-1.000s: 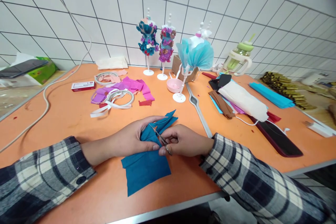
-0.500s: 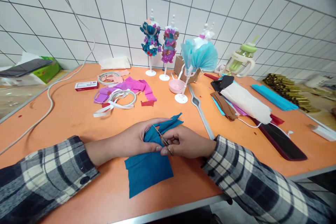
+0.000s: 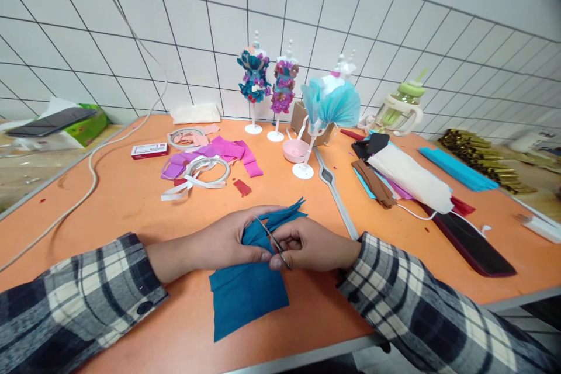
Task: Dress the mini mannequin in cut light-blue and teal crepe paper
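My left hand (image 3: 228, 239) is closed on a sheet of teal crepe paper (image 3: 249, 298), thumb on top and fingers underneath. Part of the sheet hangs toward the table's front edge, while its far end is bunched and sticks up beyond my hands. Small metal scissors (image 3: 276, 244) are held in my right hand (image 3: 311, 243), with fingers curled round the handles. Their blades point up and left across the folded paper, close to my left thumb. How far the blades are apart I cannot tell.
Dress forms with paper outfits (image 3: 254, 79) stand by the tiled wall, near a pink bowl (image 3: 295, 151). On the left lie tape rolls (image 3: 209, 172), purple paper strips (image 3: 219, 149) and a small box (image 3: 149, 151). At right are a white paper bundle (image 3: 409, 174), a dark phone (image 3: 475, 242) and a bottle (image 3: 401, 106).
The view shifts slightly, so the scene sits lower and a little right. A small red scrap past my hands has turned. My hands keep hold of paper and scissors, barely moving.
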Demonstrator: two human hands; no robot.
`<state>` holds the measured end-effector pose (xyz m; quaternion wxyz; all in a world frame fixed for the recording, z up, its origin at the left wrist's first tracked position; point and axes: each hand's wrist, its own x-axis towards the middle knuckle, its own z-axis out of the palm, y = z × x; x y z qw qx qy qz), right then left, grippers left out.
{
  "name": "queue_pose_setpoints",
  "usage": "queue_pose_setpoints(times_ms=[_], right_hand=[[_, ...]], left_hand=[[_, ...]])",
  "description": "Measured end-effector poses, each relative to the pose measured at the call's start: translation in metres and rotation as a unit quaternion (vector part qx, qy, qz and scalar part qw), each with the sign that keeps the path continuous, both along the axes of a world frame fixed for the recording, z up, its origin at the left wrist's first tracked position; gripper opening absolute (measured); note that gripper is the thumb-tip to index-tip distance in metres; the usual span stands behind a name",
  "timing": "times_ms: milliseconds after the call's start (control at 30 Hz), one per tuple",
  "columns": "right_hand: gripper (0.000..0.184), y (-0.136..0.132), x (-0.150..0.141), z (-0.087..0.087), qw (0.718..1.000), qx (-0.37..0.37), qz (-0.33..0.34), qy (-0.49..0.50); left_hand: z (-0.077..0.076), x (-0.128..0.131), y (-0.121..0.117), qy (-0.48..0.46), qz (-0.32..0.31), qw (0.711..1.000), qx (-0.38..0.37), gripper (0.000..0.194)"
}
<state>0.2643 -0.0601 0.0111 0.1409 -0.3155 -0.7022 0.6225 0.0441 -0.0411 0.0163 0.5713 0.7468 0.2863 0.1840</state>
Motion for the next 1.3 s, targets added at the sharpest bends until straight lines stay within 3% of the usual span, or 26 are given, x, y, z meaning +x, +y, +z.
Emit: queue_pose_setpoints(times_ms=[200, 300, 367, 433, 533, 633, 700, 800, 867, 933, 1033, 1167, 1300], right_hand=[[0.053, 0.007, 0.016, 0.001, 0.995, -0.076, 0.052, 0.036], [0.061, 0.011, 0.027, 0.001, 0.990, -0.098, 0.053, 0.085], [0.063, 0.013, 0.030, 0.002, 0.988, -0.062, 0.007, 0.142], [0.061, 0.014, 0.029, 0.002, 0.983, 0.005, -0.087, 0.161], [0.050, 0.017, 0.022, 0.000, 0.974, 0.096, -0.200, 0.050], [0.031, 0.020, 0.017, -0.006, 0.957, 0.178, -0.211, -0.085], [0.023, 0.022, 0.018, -0.008, 0.940, 0.222, -0.219, -0.138], [0.023, 0.023, 0.019, -0.006, 0.917, 0.252, -0.248, -0.184], [0.021, 0.022, 0.018, -0.004, 0.914, 0.249, -0.251, -0.201], [0.020, 0.021, 0.016, -0.002, 0.915, 0.238, -0.247, -0.211], [0.020, 0.019, 0.014, 0.002, 0.915, 0.240, -0.263, -0.188], [0.022, 0.022, 0.024, 0.009, 0.886, 0.311, -0.299, -0.170], [0.047, 0.026, 0.035, 0.011, 0.879, 0.285, -0.320, -0.212]], left_hand=[[-0.001, -0.004, 0.003, 0.021, -0.013, 1.000, -0.012, 0.055], [-0.001, -0.008, 0.008, 0.041, 0.016, 0.999, -0.007, 0.052], [-0.001, -0.012, 0.012, 0.058, 0.041, 0.997, 0.014, 0.054], [-0.001, -0.014, 0.012, 0.087, 0.044, 0.994, 0.045, 0.056], [-0.002, -0.016, 0.009, 0.126, 0.023, 0.988, 0.086, 0.062], [-0.001, -0.017, 0.009, 0.112, 0.023, 0.989, 0.096, 0.069], [0.002, -0.021, 0.015, 0.087, 0.060, 0.990, 0.089, 0.066], [0.010, -0.032, 0.033, 0.018, 0.213, 0.976, 0.046, 0.050], [0.016, -0.041, 0.046, -0.074, 0.368, 0.927, 0.011, 0.056], [0.019, -0.046, 0.056, -0.156, 0.448, 0.880, -0.026, 0.061], [0.017, -0.044, 0.055, -0.215, 0.477, 0.848, -0.084, 0.064], [0.013, -0.029, 0.038, -0.225, 0.459, 0.846, -0.154, 0.073], [0.020, -0.014, 0.025, -0.242, 0.432, 0.831, -0.253, 0.063]])
